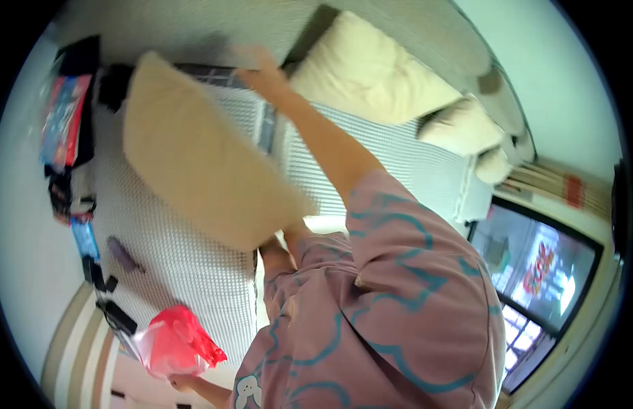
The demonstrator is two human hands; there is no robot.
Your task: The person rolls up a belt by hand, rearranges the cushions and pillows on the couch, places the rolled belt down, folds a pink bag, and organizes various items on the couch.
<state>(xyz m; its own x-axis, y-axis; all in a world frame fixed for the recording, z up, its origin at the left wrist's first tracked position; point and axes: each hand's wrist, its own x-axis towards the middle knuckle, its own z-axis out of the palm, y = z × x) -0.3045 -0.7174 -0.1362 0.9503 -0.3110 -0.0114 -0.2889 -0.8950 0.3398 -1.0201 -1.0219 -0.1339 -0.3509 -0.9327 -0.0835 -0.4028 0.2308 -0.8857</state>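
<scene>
My right hand, blurred by motion, reaches over the sofa's far side. Its fingers are spread, and nothing shows in them. A large beige cushion lies or hangs tilted left of that arm, its edges smeared, apart from the hand. Near the right hand, a cream cushion leans on the backrest. At the bottom left, my left hand is closed on the edge of a red and whitish plastic bag.
White ribbed covers spread over the seat. A purple-grey object lies on them. Packets and dark items line the left edge. Smaller cushions sit at the far right. A dark-framed glass panel stands beyond.
</scene>
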